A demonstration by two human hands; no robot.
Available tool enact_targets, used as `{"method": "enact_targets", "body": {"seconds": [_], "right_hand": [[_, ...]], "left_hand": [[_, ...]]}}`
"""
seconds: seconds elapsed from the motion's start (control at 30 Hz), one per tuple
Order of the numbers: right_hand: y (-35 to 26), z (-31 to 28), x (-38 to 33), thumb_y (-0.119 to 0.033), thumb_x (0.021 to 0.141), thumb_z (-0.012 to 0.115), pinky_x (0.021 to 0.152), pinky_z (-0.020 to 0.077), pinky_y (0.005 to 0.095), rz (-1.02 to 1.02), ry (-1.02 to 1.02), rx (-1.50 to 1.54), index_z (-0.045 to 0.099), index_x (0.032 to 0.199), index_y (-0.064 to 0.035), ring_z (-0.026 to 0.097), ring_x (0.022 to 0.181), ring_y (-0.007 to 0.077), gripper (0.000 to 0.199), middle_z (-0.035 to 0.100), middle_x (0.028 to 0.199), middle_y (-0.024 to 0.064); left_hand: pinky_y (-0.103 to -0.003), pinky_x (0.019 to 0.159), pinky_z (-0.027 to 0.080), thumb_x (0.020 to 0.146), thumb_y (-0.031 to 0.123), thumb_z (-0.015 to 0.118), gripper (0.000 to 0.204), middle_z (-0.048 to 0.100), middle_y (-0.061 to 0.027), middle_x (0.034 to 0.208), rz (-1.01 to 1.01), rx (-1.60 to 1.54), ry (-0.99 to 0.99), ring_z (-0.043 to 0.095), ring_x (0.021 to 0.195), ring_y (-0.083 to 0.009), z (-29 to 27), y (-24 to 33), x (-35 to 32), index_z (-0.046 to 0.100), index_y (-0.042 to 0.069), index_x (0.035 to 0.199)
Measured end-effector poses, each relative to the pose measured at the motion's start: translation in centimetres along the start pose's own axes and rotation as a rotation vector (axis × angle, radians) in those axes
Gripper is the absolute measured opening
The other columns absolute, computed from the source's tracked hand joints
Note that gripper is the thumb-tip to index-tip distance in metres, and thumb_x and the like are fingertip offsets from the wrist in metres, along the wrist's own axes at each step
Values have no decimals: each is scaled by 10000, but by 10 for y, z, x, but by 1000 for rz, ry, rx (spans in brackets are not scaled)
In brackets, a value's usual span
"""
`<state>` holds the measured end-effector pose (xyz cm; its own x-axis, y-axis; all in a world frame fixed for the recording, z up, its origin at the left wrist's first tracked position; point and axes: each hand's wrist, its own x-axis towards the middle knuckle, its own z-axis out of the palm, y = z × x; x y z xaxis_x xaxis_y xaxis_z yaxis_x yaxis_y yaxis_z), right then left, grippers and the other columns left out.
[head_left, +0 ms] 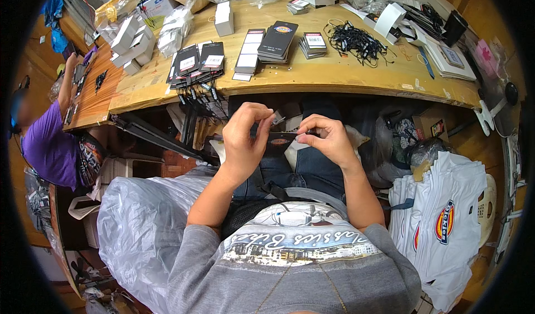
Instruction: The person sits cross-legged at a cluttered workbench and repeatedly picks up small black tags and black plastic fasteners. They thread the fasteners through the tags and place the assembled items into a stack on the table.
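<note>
While both hands sit raised over the lap, the left hand [243, 138] pinches a small pale tag piece [277, 117] between thumb & fingertips, fingers curled in tight. Right hand [327, 137] is closed on the edge of a dark hang tag [280, 142] w/ an oval logo, thumb & forefinger nipping its top; the tag hangs between the two hands, just below the fingertips, above the jeans. Beyond the hands, the wooden worktop [312, 74] carries a fanned row of dark tags w/ white labels [195, 62] up-left of the left hand, a taller stack of dark tags [277, 40] straight ahead, a smaller stack of labelled cards [314, 44] beside it, & a tangle of black strings [356, 42] up-right of the right hand. White small boxes [134, 38] lie further left. Right of the right hand, well apart, a pile of white bagged garments [446, 219]. Left & below the left hand, a big clear plastic bag [139, 225]. Far left, another person in a purple shirt [47, 147] sits at the next worktop.
</note>
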<state>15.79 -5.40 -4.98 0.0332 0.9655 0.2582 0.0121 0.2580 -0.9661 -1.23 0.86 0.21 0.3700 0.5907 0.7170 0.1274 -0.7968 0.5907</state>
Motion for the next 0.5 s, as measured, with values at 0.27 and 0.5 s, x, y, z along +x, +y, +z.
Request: {"method": "enact_targets", "body": {"seconds": [0.27, 0.5], "right_hand": [[-23, -1, -5, 32, 693, 577, 614, 444, 190, 21, 59, 67, 586, 802, 41, 539, 694, 99, 110, 530, 834, 52], [-27, 1, -7, 0, 738, 551, 585, 440, 191, 53, 154, 261, 573, 842, 32, 539, 621, 92, 111, 563, 746, 68]], "left_hand": [[-199, 424, 461, 810, 35, 454, 75, 471, -62, 721, -508, -707, 41, 531, 537, -109, 4, 3, -2, 403, -15, 834], [-244, 568, 434, 799, 91, 498, 92, 484, -75, 751, -449, -763, 46, 518, 639, -154, 2, -7, -1, 445, 19, 818]]}}
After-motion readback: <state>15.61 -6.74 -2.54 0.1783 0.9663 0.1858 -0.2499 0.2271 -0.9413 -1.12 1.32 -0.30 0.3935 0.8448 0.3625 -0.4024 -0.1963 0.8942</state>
